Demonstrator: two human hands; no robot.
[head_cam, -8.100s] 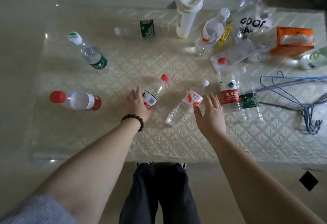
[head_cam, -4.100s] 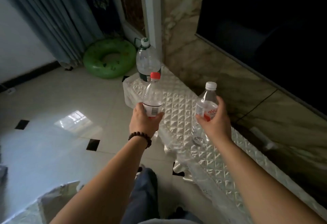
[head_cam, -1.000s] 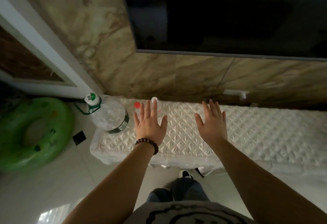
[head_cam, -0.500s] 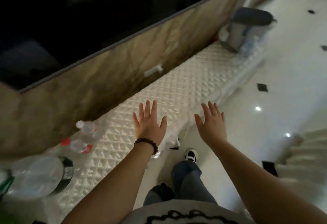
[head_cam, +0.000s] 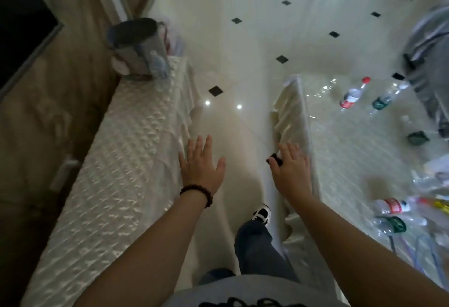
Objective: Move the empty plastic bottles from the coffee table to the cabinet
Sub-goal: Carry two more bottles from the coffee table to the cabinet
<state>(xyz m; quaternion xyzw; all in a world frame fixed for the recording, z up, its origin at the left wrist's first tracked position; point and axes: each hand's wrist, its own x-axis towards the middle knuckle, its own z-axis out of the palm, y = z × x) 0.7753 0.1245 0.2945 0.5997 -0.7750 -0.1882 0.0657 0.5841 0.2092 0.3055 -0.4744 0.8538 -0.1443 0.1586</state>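
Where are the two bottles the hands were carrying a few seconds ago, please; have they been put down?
Yes. Both the left hand and right hand are empty; the bottles went onto the cabinet, out of view now.

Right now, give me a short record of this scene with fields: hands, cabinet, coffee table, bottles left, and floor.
left hand: left hand open, holding nothing, bead bracelet on wrist
right hand: right hand open, holding nothing
cabinet: cabinet on the left, quilted cover, grey container at far end
coffee table: coffee table on the right
bottles left: red-capped bottle, green-labelled bottle, more at the near right, blurred
floor: pale tile floor between the two
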